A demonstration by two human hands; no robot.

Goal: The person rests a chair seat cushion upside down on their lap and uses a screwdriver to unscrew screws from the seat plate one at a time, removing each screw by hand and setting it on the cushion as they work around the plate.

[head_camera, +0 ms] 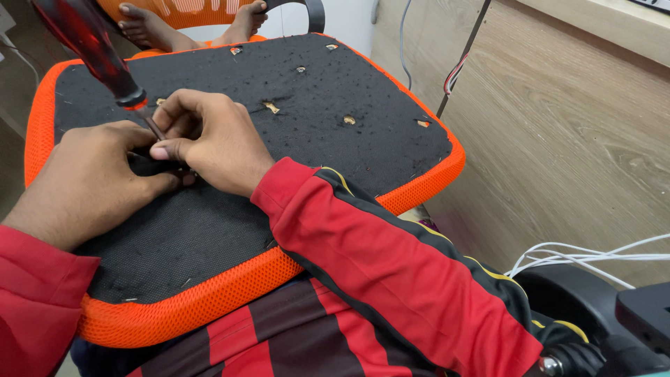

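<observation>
Head view: upturned chair seat, black underside, orange mesh rim, resting on lap beside wood panel wall. White cables at right. Left hand and right hand both pinching screwdriver shaft near seat's left half; tip hidden, handle top cut off.
</observation>
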